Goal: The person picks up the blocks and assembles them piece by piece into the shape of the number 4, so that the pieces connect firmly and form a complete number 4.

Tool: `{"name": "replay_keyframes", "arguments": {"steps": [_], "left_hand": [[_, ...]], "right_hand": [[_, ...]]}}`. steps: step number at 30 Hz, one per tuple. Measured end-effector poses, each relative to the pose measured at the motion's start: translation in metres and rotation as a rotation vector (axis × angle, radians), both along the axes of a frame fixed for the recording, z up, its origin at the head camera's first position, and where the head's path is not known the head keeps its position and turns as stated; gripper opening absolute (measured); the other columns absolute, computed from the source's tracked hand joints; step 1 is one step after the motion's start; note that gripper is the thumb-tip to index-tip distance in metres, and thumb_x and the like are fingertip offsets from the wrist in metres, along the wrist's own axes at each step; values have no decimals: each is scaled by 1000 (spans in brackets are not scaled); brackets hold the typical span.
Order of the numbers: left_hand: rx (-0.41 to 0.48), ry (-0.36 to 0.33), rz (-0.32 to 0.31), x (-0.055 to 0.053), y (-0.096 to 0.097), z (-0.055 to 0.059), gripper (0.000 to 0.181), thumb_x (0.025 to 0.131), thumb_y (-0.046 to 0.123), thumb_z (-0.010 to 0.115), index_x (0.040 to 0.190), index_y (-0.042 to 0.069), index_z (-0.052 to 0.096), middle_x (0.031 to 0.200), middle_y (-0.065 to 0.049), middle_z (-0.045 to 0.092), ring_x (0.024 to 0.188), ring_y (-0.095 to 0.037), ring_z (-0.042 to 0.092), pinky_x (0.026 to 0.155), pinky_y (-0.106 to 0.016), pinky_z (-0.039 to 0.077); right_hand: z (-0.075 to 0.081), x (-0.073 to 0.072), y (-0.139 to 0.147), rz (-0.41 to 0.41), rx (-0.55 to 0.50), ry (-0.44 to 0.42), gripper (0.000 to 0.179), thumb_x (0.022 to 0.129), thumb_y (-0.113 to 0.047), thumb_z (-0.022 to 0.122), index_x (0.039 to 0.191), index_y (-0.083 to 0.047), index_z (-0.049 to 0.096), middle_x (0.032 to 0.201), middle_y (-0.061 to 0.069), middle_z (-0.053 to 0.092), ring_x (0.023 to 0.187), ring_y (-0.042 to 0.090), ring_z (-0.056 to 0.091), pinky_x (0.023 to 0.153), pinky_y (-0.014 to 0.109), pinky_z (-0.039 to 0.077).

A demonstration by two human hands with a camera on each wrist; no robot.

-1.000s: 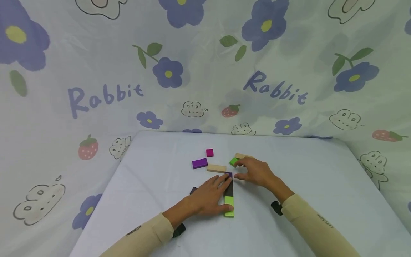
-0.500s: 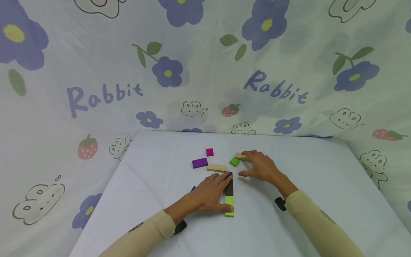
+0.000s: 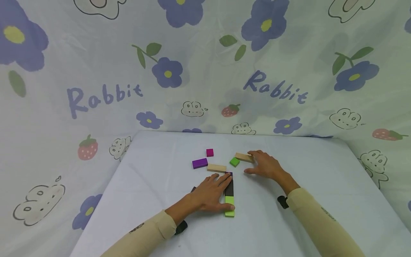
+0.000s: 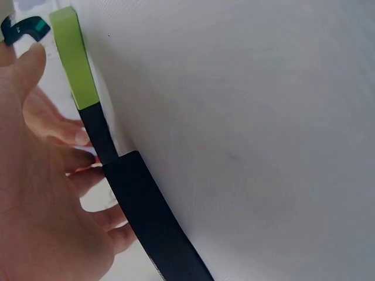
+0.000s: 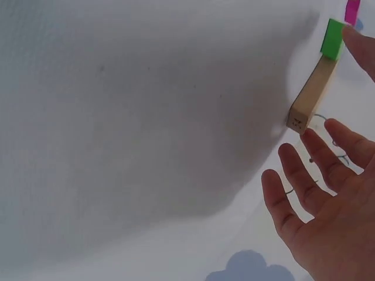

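My left hand (image 3: 212,194) rests along a row of blocks, its fingers spread. The thumb touches the lime green block (image 3: 229,214) at the near end. A fingertip lies on the dark purple block (image 3: 229,174) at the far end, with a black block (image 3: 229,189) between. In the left wrist view a black block (image 4: 158,216) lies close to that hand. My right hand (image 3: 267,166) is spread at the right end of a beige wooden block (image 3: 244,157), its fingertips at or beside that end. A green block (image 5: 332,38) adjoins the beige block's other end.
On the white tabletop (image 3: 305,171), another beige block (image 3: 216,168) lies beyond the row. A purple block (image 3: 200,163) and a small magenta block (image 3: 209,152) lie farther left. A printed curtain (image 3: 205,71) hangs behind the table.
My right hand has moved right, from the green block along the beige block to its right end, uncovering both. The left hand has stayed about where it was.
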State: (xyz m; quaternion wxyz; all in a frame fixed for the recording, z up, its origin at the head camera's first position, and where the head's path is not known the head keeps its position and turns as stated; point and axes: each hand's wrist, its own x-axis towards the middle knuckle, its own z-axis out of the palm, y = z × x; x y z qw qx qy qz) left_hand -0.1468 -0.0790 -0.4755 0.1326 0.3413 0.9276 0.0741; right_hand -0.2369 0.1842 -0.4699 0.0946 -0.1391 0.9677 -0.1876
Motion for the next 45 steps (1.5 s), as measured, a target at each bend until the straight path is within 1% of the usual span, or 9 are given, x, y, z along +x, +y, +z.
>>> {"name": "replay_keyframes", "arguments": {"steps": [5, 12, 18, 25, 28, 31, 34, 41, 45], "left_hand": [[4, -7, 8, 0, 0, 0, 100, 89, 79, 46, 163, 18, 20, 169, 2, 15, 150, -34, 24, 119, -52, 27], [-2, -11, 13, 2, 0, 0, 100, 89, 79, 46, 163, 18, 20, 169, 3, 15, 150, -33, 24, 119, -52, 27], [-4, -6, 15, 3, -2, 1, 100, 89, 79, 46, 163, 18, 19, 169, 3, 13, 150, -34, 24, 119, -52, 27], [-14, -5, 5, 2, -2, 0, 105, 86, 82, 47, 164, 19, 17, 170, 3, 10, 151, -34, 23, 119, -52, 27], [-19, -5, 2, 0, -2, -1, 107, 85, 83, 48, 164, 20, 16, 170, 4, 9, 151, -33, 23, 119, -52, 27], [-24, -10, 0, -1, -1, -1, 108, 84, 83, 50, 164, 20, 15, 170, 4, 9, 151, -33, 22, 119, -52, 26], [-27, -10, -1, -1, -1, -1, 108, 84, 83, 50, 164, 19, 15, 170, 4, 9, 151, -32, 22, 119, -52, 26], [-26, 4, -3, -1, -1, -2, 106, 85, 82, 49, 164, 18, 17, 170, 3, 11, 151, -31, 23, 119, -51, 27], [-29, 7, -6, -1, -1, -1, 105, 86, 81, 49, 163, 17, 18, 170, 3, 12, 151, -31, 23, 119, -50, 26]], "right_hand": [[-1, -2, 1, -10, -15, -21, 83, 82, -47, 82, 148, -8, 50, 145, 21, 51, 128, 40, 53, 97, 63, 47], [-3, -7, 0, -21, -6, -45, 82, 83, -45, 82, 149, -9, 49, 146, 20, 51, 129, 41, 51, 98, 64, 46], [-5, -12, 0, -13, -14, -39, 83, 84, -43, 81, 151, -9, 46, 144, 19, 53, 130, 41, 50, 98, 66, 45], [-8, -19, 1, -16, -87, -45, 92, 82, -43, 84, 154, -8, 39, 143, 19, 55, 132, 41, 49, 103, 64, 41], [-11, -22, 1, -12, -116, -42, 92, 81, -40, 85, 153, -7, 39, 142, 19, 56, 129, 39, 51, 104, 61, 42], [-14, -25, 2, -6, -145, -34, 88, 82, -36, 86, 151, -5, 42, 138, 19, 58, 123, 36, 55, 102, 58, 45], [-17, -27, 2, 3, -160, -25, 80, 83, -31, 85, 148, -5, 47, 134, 18, 59, 118, 34, 57, 98, 56, 48], [-19, -28, -2, 4, -144, -5, 61, 88, -25, 81, 141, -7, 58, 130, 15, 60, 114, 31, 58, 93, 51, 51], [-20, -29, -4, 11, -137, 14, 50, 90, -22, 78, 136, -8, 63, 127, 15, 61, 108, 30, 60, 88, 48, 53]]}}
